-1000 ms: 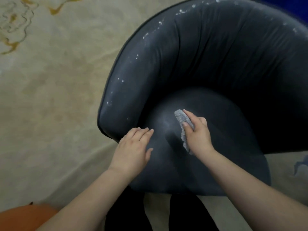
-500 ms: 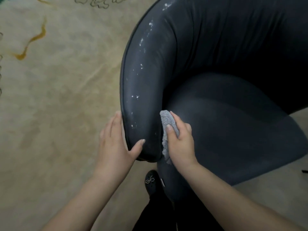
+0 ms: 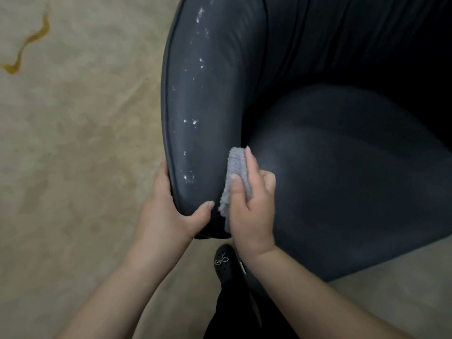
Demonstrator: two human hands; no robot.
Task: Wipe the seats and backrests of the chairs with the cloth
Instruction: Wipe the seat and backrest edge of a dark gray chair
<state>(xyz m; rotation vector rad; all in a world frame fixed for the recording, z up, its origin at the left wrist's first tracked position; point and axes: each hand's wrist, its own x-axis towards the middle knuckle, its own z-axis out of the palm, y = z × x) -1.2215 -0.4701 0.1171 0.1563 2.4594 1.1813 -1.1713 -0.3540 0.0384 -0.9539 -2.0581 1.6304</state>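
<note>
Grey and fluffy, the cloth (image 3: 236, 182) was pinched between the thumb and fingers of the right hand (image 3: 252, 204) and pressed into the crease where the dark chair's (image 3: 342, 179) seat met its armrest (image 3: 208, 106), while the left hand (image 3: 171, 211) wrapped closed around the armrest's front end. White flecks (image 3: 193, 122) dotted the armrest above the cloth, and a short stroke could miss them or push them down into the crease. Nearby lay only beige carpet (image 3: 73, 143) and a black shoe (image 3: 223, 263); nothing blocked the way.

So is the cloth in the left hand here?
No, the right hand holds the grey cloth against the chair; the left hand grips the armrest end.
</note>
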